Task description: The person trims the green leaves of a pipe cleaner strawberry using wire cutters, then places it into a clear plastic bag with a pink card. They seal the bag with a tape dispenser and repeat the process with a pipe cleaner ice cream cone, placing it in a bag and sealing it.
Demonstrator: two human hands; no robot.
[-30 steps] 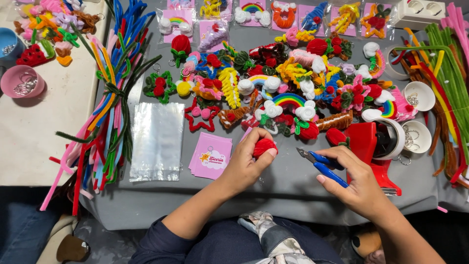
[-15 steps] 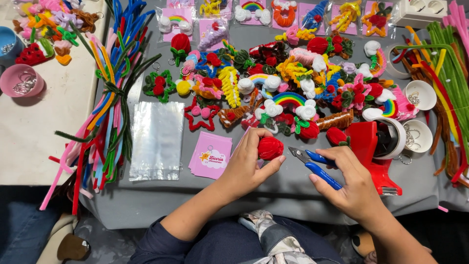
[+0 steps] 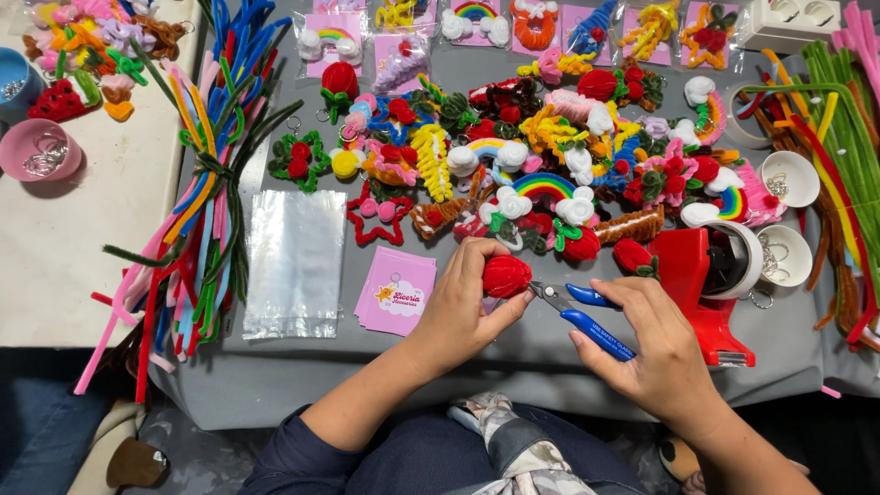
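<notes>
- One red pipe-cleaner piece (image 3: 506, 275), rounded and fuzzy, sat pinched in the left hand (image 3: 463, 307), thumb below and fingers curled over its top, clamped on it just above the grey table (image 3: 513, 367).
- One pair of blue-handled pliers (image 3: 587, 316) lay in the right hand (image 3: 655, 344), whose fingers were wrapped shut around the handles; the metal tip touched the red piece's right side.
- The piece thus lay between the two hands, against the left fingertips and just beyond the right ones.
- One red tape dispenser (image 3: 701, 289) stood just right of the right hand.
- One small stack of pink cards (image 3: 396, 291) lay left of the left hand; one stack of clear bags (image 3: 295, 261) lay further left.
- Two white bowls (image 3: 793, 179) holding metal rings stood at the right; one pink bowl (image 3: 32, 151) and one blue bowl (image 3: 14, 78) at the far left.
- Finished pipe-cleaner ornaments (image 3: 541, 156) were too many and too crowded to count.
</notes>
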